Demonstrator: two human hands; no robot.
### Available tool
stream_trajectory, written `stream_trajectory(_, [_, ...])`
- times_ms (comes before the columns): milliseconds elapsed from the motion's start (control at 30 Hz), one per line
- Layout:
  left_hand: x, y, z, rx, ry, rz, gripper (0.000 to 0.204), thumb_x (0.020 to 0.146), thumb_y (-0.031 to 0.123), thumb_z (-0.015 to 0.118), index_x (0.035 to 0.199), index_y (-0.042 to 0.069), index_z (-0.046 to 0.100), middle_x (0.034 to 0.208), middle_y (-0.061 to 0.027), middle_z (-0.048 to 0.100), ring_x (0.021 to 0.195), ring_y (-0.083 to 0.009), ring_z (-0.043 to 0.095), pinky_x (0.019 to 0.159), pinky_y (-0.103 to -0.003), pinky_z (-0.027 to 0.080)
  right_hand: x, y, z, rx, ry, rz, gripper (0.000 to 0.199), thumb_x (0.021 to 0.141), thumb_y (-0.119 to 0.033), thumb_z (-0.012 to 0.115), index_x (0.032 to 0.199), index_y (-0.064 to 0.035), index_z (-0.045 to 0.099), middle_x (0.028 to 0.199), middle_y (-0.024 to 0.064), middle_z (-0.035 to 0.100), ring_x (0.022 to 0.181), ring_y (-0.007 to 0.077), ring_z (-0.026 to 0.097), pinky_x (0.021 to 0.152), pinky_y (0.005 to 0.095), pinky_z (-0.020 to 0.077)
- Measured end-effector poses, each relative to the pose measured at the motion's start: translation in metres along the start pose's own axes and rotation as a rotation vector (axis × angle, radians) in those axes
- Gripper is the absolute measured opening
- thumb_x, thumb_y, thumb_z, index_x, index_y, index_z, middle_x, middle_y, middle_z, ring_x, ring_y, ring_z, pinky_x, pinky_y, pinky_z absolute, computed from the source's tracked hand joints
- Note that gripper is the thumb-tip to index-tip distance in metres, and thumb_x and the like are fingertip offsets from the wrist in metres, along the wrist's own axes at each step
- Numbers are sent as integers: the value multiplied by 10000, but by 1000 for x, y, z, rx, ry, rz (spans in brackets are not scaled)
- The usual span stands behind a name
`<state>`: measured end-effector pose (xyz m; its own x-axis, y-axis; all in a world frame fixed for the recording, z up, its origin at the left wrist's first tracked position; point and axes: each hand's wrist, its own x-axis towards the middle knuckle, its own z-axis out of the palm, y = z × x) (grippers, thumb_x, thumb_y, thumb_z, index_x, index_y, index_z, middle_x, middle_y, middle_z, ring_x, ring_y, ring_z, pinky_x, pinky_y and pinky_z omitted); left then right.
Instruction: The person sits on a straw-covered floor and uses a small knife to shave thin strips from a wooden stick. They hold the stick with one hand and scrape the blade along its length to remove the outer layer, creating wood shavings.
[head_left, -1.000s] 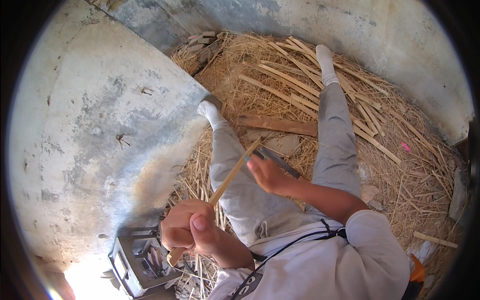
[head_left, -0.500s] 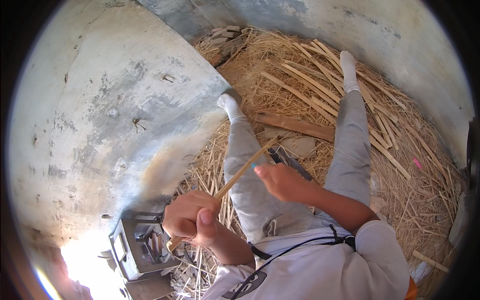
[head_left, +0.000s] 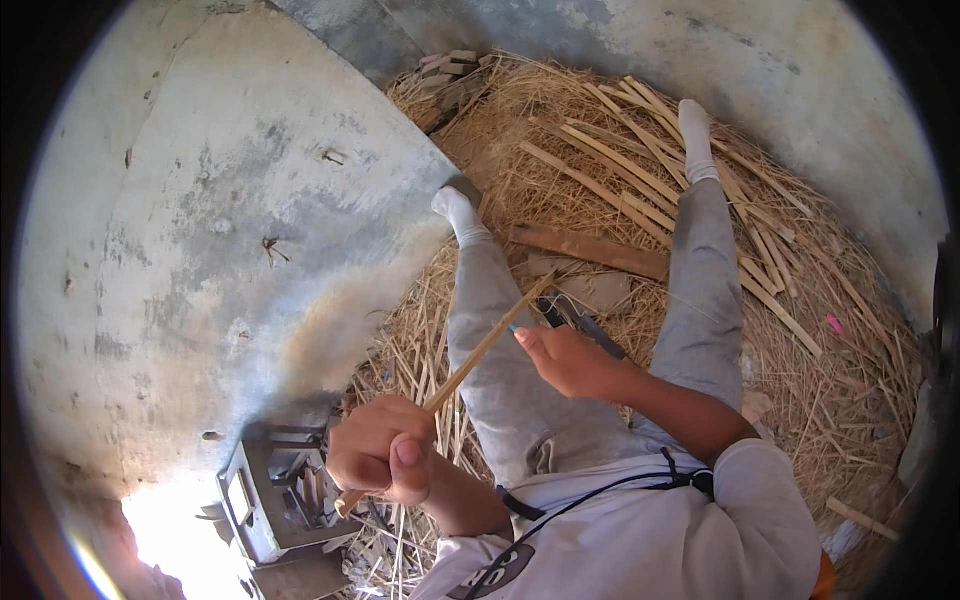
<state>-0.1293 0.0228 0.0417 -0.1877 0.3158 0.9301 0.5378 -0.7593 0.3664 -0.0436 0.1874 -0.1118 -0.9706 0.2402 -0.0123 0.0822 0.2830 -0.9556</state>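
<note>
A long, thin wooden strip (head_left: 478, 358) slants upward and to the right across my left leg. My left hand (head_left: 383, 450) is wrapped round its lower part, and a short end sticks out below the fist. My right hand (head_left: 567, 358) is closed beside the strip's upper part, its thumb towards the strip. A small teal-blue thing (head_left: 513, 328) shows at that thumb tip, against the strip; what it belongs to is hidden. Just beyond the right hand, dark tool-like pieces (head_left: 590, 326) lie between my legs, partly covered by the hand.
My outstretched legs (head_left: 698, 290) lie over straw-like shavings. A brown board (head_left: 588, 250) lies between them, and several pale wooden strips (head_left: 610, 172) are spread farther off. A stained wall (head_left: 200, 220) rises at the left. Near it stands an open-fronted grey box (head_left: 262, 500) with scraps inside.
Both hands have shifted only slightly. My right thumb has come a little nearer the strip, and my left hand still grips it.
</note>
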Motion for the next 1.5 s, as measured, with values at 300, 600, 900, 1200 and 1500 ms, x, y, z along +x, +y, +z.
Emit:
stream_trajectory(300, [1,-6,2,24,52,29,360,917,-132,523,738,68,283,464,53,315,347,-73,271,289,-275,196,-10,-13,17,-31,82,-102,547,1130,-425,314,917,5,575,672,238,590,641,467,604,658,538,487])
stream_trajectory(600, [0,-7,10,115,57,48,379,925,-106,550,741,80,276,458,56,318,332,-74,288,277,-277,225,-36,-55,12,-9,69,-248,455,1119,-383,391,942,0,559,679,246,583,664,490,597,624,507,474])
stream_trajectory(900, [-5,-1,28,331,634,-117,422,979,-84,532,778,180,271,490,50,308,373,-22,213,334,-247,128,-26,-71,8,3,14,-148,417,1112,-367,416,970,-2,559,689,255,607,664,485,622,618,537,480])
stream_trajectory(1200, [1,-5,44,421,672,-104,426,993,-74,544,771,163,269,509,38,315,379,-17,206,351,-251,134,-29,-73,5,-113,22,-136,421,1113,-373,412,1005,2,570,699,233,636,669,469,654,602,561,500])
stream_trajectory(1500, [-1,-4,47,421,673,-98,423,997,-86,529,771,145,257,505,37,312,381,-18,216,355,-258,145,-27,-73,5,-137,25,-122,480,1119,-397,369,1051,25,587,727,253,652,699,474,661,650,562,521])
